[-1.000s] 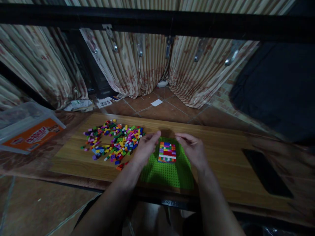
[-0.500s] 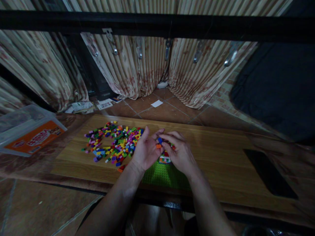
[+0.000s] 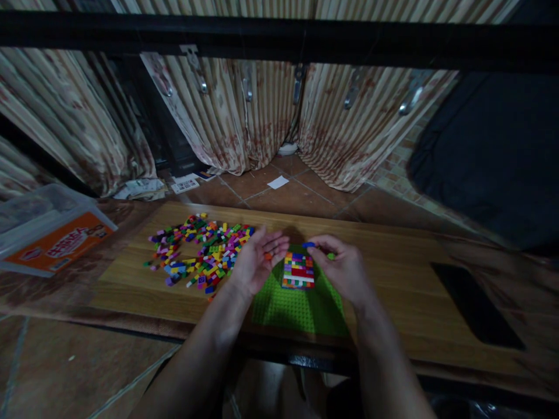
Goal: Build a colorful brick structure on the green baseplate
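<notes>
The right hand [image 3: 343,266] pinches a blue brick [image 3: 308,245] near the bright block [image 3: 299,271] on the green board [image 3: 301,313], the open left hand [image 3: 250,263] holds an orange brick [image 3: 268,256], and moving either seems to need care.

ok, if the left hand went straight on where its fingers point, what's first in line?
Probably the blue brick pinched in the right hand, just past the left hand. Height is unclear from one view; it could pass above or below.
</notes>
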Tool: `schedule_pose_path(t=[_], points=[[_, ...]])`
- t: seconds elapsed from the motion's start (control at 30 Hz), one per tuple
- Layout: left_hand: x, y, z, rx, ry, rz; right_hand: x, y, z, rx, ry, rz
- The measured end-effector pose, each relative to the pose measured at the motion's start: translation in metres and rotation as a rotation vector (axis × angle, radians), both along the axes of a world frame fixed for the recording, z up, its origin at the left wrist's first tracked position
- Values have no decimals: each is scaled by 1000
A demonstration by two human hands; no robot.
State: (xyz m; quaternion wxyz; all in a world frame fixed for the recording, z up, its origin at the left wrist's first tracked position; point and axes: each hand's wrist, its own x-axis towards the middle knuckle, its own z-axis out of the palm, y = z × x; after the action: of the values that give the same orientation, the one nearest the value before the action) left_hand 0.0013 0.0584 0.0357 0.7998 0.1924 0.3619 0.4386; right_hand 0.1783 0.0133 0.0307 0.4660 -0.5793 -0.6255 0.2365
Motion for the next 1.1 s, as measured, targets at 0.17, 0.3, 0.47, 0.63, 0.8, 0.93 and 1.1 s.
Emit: schedule_pose_path(t=[0.17,0.3,0.47,0.63,0.8,0.93,1.1], points=[[-1,3,-11,150,396,89,22,2,-21,-161,183,-90],[8,3,-27,407,656,52,19,4,-33,-210,315,-59],[16,6,-44,689,894,-31,16,5,-40,-205,398,-31],[23,5,-40,729,947,-107,23,4,-47,-237,294,-10],[28,3,-37,756,943,-110,23,5,-49,-208,260,-12],[30,4,-39,806,940,-125,23,6,-48,-220,229,-20],[32,6,-42,794,959,-187,25,7,-46,-248,169,-21]])
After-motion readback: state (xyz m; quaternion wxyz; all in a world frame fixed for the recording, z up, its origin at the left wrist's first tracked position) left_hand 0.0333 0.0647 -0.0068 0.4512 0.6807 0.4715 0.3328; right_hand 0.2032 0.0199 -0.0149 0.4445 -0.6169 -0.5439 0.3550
